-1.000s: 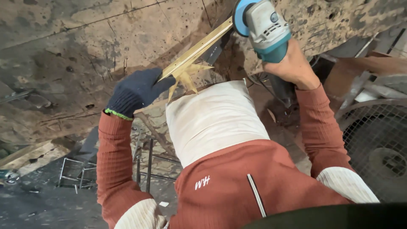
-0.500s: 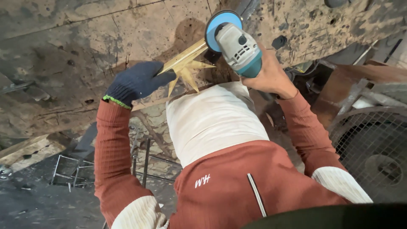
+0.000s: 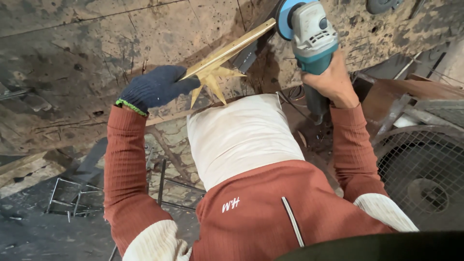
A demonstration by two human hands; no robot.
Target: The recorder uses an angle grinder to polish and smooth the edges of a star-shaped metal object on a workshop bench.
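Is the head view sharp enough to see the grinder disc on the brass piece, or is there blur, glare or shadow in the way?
Head view: mostly sharp, light even and dim; brass piece gleams without blown glare; grinder is crisp, but its disc runs off the top edge, so contact is hard to judge; gloved left hand and bare right hand are clear; a dark blurred shape covers the bottom right corner.

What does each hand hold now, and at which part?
The gloved left hand grips the golden metal piece at its star-shaped end. The bare right hand holds the angle grinder by its body.
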